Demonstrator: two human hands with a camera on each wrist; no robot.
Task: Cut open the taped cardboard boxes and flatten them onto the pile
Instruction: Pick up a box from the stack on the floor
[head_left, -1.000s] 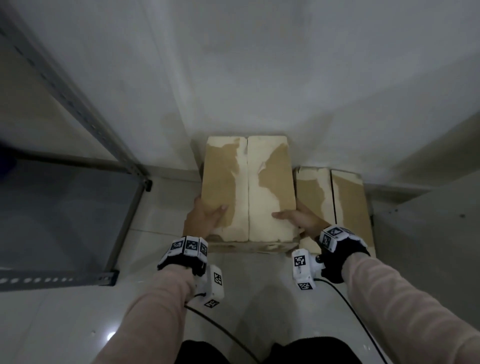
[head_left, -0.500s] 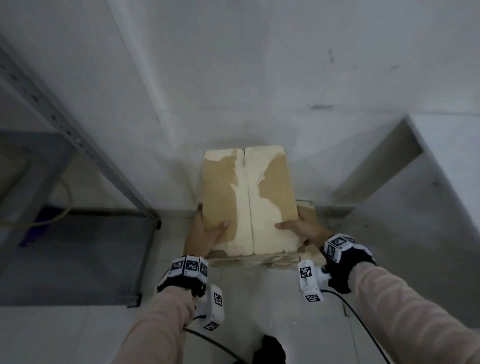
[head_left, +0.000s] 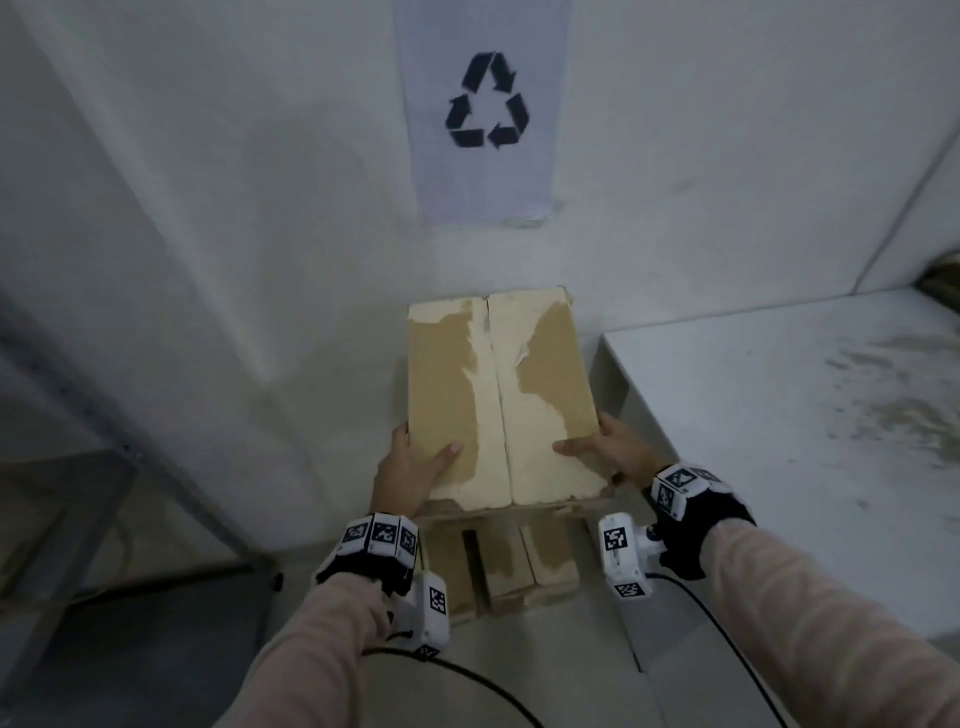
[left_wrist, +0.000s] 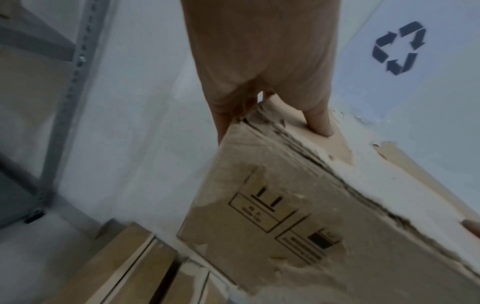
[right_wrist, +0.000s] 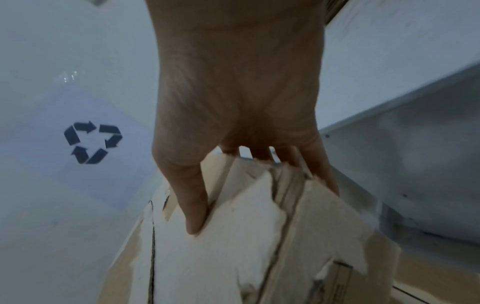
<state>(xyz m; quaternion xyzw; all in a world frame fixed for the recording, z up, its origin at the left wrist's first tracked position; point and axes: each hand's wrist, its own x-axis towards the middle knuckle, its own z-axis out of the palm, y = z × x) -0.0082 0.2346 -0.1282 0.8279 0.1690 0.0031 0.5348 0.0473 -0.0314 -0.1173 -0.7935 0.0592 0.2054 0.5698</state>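
I hold a brown cardboard box (head_left: 498, 395) with torn white patches on its top and a slit down the middle seam, lifted off the floor in front of the wall. My left hand (head_left: 415, 467) grips its near left corner, thumb on top and fingers down the side. My right hand (head_left: 608, 452) grips the near right corner the same way. The left wrist view shows the left hand (left_wrist: 259, 61) on the box (left_wrist: 285, 205), whose side carries printed handling marks. In the right wrist view the right hand (right_wrist: 233, 92) clamps the torn edge of the box (right_wrist: 233, 257).
More cardboard (head_left: 498, 566) lies on the floor below the held box, against the wall. A grey table (head_left: 779, 441) stands close on the right. A metal shelf frame (head_left: 104, 415) stands on the left. A recycling sign (head_left: 485, 101) hangs on the wall ahead.
Both hands have raised the box off the floor, away from the cardboard beside it. My view has tilted up, bringing the recycling sign and the table into sight.
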